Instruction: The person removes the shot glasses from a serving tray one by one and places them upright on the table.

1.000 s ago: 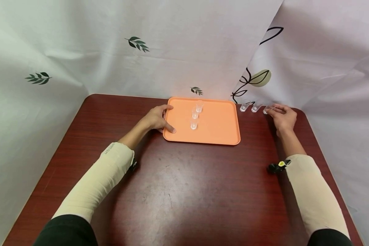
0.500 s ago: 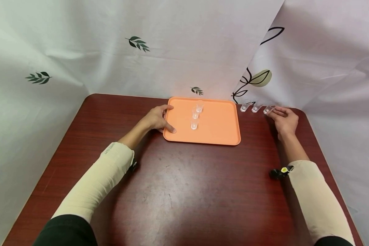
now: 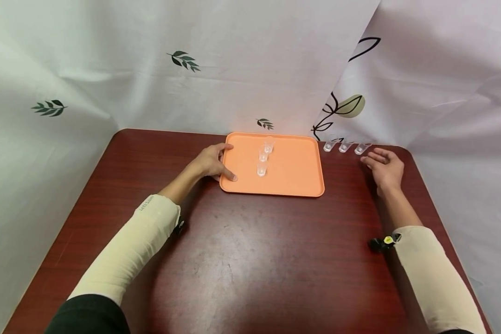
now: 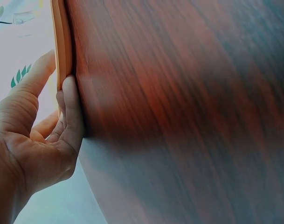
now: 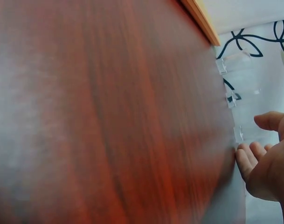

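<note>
Three cups (image 3: 344,147) line the table's (image 3: 271,241) far edge, just left of the right hand (image 3: 386,171), fingers released; left hand (image 3: 210,162) grips tray (image 3: 294,164).

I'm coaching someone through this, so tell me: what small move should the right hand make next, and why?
Probably draw the right hand back toward the person, away from the rightmost clear cup. Its thumb and fingers are parted and appear to hold nothing, and that cup stands on the table very close to them, so a sideways sweep might knock it over.
</note>
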A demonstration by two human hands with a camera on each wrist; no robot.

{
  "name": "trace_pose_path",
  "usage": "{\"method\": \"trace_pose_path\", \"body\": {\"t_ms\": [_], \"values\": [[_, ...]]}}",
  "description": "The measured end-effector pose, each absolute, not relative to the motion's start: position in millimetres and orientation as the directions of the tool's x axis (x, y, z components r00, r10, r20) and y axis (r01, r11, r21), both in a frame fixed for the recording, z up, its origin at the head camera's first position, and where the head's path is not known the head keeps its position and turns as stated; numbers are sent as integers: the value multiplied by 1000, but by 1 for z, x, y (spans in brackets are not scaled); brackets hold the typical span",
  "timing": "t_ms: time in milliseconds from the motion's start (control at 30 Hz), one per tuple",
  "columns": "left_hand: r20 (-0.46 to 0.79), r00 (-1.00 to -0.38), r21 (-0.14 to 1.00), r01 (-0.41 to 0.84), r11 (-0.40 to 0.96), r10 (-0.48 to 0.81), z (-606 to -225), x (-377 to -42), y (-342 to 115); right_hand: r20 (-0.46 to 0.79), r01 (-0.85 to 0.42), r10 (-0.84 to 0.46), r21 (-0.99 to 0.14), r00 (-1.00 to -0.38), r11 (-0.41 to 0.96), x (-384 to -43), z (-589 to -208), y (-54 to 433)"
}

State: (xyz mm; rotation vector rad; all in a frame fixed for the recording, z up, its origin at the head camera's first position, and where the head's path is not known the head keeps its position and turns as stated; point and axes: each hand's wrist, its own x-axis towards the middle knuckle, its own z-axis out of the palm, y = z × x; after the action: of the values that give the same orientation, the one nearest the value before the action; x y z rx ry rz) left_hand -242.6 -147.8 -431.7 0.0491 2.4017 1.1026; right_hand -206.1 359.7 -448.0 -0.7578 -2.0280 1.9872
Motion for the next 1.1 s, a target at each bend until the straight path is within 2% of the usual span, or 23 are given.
{"method": "trace_pose_path", "body": {"t_ms": [400, 1100], "values": [[-421, -878, 723, -173, 669, 228, -431, -243, -147, -164, 200, 479, -979, -862, 26, -188, -454, 353], [-424, -878, 721, -178, 670, 223, -432, -243, -147, -145, 157, 398, -988, -906, -3, -167, -454, 321]]}}
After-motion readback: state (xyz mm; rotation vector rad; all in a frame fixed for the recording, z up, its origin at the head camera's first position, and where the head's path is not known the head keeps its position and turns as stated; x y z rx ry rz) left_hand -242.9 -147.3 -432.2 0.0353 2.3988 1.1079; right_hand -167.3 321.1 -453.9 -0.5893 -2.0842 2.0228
